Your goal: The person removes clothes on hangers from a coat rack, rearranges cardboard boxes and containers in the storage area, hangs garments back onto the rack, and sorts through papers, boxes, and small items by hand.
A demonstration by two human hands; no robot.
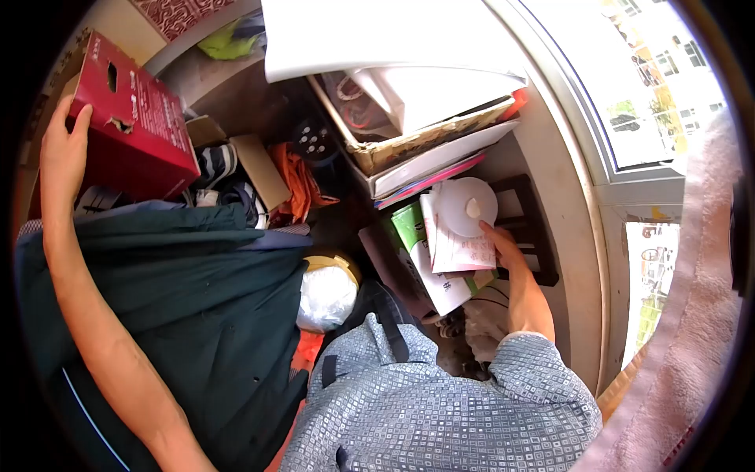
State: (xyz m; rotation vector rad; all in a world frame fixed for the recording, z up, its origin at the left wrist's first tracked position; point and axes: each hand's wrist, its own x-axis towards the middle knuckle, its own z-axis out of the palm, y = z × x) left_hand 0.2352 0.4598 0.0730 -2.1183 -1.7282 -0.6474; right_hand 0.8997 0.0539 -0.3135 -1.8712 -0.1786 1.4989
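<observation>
At the upper left, my left hand [63,149] grips the edge of a red cardboard box [145,126] with a hole in its side; the box is tilted. On the right, my right hand [507,248] has its fingers at the lower edge of a round white lid-like disc [464,206] and a pinkish printed paper [460,250]. Its fingertips are partly hidden behind them. Under the paper lies a green and white box [444,287].
An open carton with shoes [219,165] stands beside orange cloth [292,185]. Stacked boxes [393,149] stand by the window. Dark green cloth [181,291] covers the left side; a bin with a white bag [326,297] is near the middle. A pink towel [668,315] hangs right.
</observation>
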